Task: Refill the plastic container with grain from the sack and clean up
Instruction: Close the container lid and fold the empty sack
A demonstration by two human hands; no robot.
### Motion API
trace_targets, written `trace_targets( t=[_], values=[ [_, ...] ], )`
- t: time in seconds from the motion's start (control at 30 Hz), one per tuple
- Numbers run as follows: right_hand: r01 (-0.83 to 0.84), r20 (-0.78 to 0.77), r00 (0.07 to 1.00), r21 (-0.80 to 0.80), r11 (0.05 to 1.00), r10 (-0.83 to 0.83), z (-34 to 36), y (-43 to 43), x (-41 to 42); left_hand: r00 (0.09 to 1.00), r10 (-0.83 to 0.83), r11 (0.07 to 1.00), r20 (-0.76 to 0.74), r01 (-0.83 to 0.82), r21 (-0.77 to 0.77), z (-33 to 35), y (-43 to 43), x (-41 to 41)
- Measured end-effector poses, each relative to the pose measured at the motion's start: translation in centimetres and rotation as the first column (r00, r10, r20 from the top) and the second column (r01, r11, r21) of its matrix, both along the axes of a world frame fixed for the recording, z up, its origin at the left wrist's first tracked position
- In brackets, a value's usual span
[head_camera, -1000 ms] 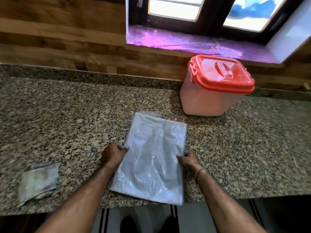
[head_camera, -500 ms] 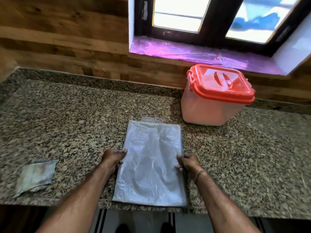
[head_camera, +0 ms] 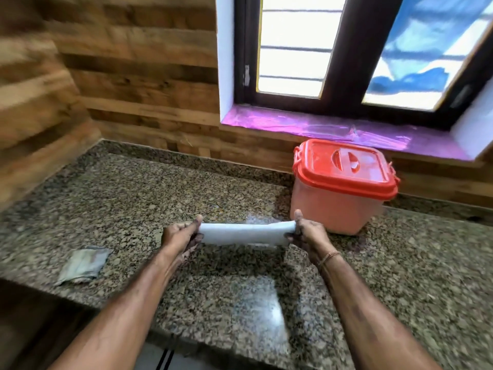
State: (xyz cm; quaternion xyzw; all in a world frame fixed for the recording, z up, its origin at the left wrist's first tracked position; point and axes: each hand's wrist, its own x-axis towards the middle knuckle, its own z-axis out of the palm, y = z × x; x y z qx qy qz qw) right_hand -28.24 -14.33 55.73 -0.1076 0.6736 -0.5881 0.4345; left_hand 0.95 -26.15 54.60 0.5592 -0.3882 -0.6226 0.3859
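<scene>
The folded white sack point(head_camera: 244, 233) is lifted off the granite counter point(head_camera: 128, 198), seen nearly edge-on as a flat white band. My left hand point(head_camera: 179, 235) pinches its left end, thumb on top. My right hand point(head_camera: 309, 232) pinches its right end the same way. The plastic container point(head_camera: 333, 206), translucent with a closed red lid point(head_camera: 344, 166), stands on the counter just behind and to the right of my right hand, close to the wall under the window.
A small folded grey-white cloth or packet point(head_camera: 82, 265) lies near the counter's front left edge. A wooden wall runs along the back and left. The purple-lined window sill point(head_camera: 333, 129) sits above the container. The floor shows below the counter's front edge.
The sack lay flat on the counter with my hands at its sides; now both hands have lifted it up and forward, away from the counter edge. The camera has tilted upward.
</scene>
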Motion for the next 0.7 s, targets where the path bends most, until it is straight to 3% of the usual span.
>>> trace_targets(
  t=[0.1, 0.3, 0.4, 0.57, 0.7],
  values=[
    [-0.093, 0.008, 0.996, 0.033, 0.995, 0.092, -2.1, 1.5, 0.2, 0.990, 0.082, 0.997, 0.112, -0.080, -0.019, -1.0, 3.2, 0.8],
    [-0.322, -0.133, 0.918, 0.298, 0.898, 0.374, -8.2, 7.4, 1.5, 0.951, -0.053, 0.976, 0.306, -0.016, 0.219, -7.4, 9.6, 3.9],
    [-0.362, -0.138, 0.893, 0.347, 0.865, 0.429, -10.7, 9.1, 1.6, 0.907, -0.069, 0.979, 0.415, -0.018, 0.202, -9.3, 11.5, 4.3],
    [-0.269, -0.264, 0.862, 0.487, 0.831, 0.434, -11.4, 10.2, 1.6, 0.690, -0.279, 0.956, 0.668, 0.131, 0.264, -9.8, 13.2, 4.0],
    [-0.208, -0.339, 0.824, 0.563, 0.800, 0.453, -11.6, 10.3, 2.0, 0.529, -0.280, 0.960, 0.801, 0.177, 0.219, -9.5, 14.3, 2.7]
  ],
)
